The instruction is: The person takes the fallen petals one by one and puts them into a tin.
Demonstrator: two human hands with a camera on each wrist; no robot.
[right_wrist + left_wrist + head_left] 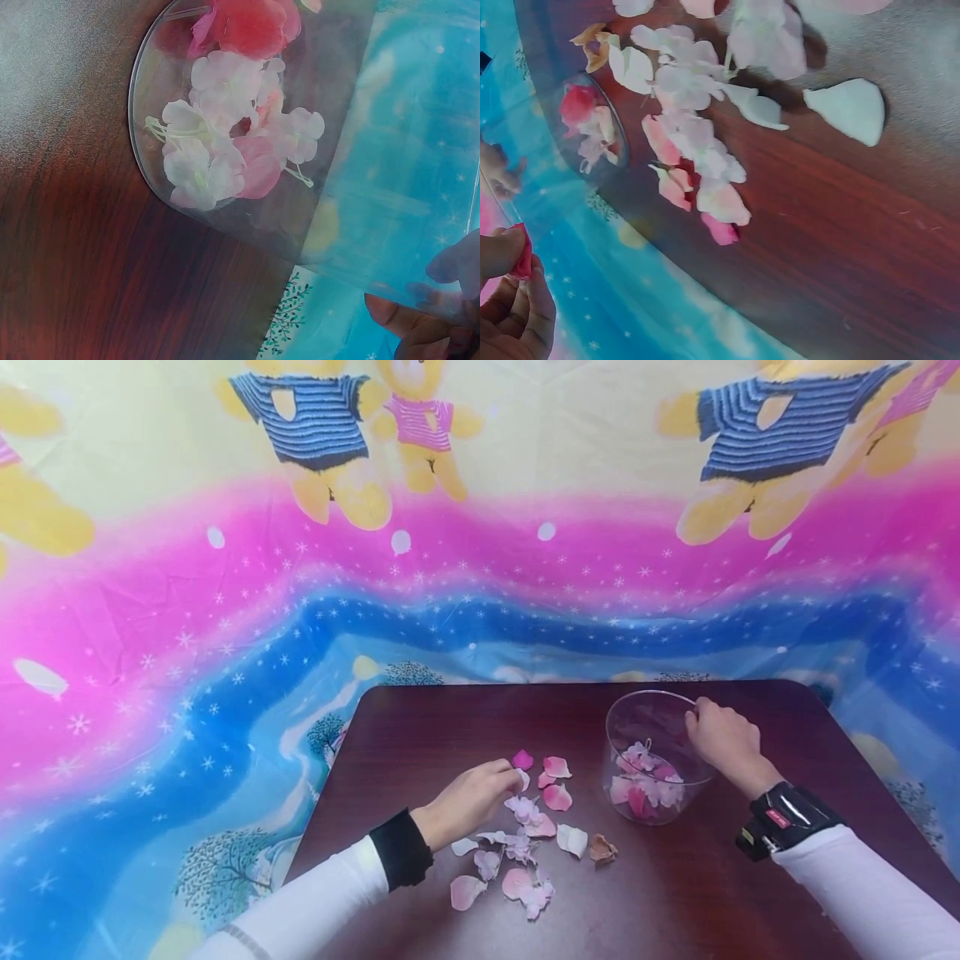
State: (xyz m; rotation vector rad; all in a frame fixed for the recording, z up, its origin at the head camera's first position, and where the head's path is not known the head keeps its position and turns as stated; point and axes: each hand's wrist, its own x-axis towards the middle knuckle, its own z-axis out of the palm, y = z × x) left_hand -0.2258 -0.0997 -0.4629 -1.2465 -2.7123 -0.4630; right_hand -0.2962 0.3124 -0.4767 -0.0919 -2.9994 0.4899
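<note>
On the dark wooden surface (420, 727): loose artificial petals (525, 839) lie scattered in front of a person seated at it, with a clear glass bowl (654, 758) just to their right.

Left hand: the left hand (472, 797) rests at the near edge of the scatter; its fingers (502, 251) pinch one deep pink petal (522, 759), which shows in the wrist view as lifted off the wood.

Right hand: the right hand (723, 739) grips the far right rim of the bowl, its fingers (420, 319) curled over the glass edge, steadying it.

Bowl contents: a small heap of pink, red and white petals and little blossoms (232, 135) lies on the bottom; the bowl stands upright, its upper part holding nothing.

Petals outside: more than a dozen pieces remain on the wood, among them pale pink petals, a white one (851, 109), a cluster of lilac blossoms and a brownish dried piece (602, 849) nearest the bowl.

Progress, as I judge it: roughly a third of the petals look gathered into the bowl; the pinched one is between pile and bowl, and most of the scatter is not yet collected.

Backdrop: a bright cartoon-bear cloth (315, 610) hangs behind and around the surface.
</note>
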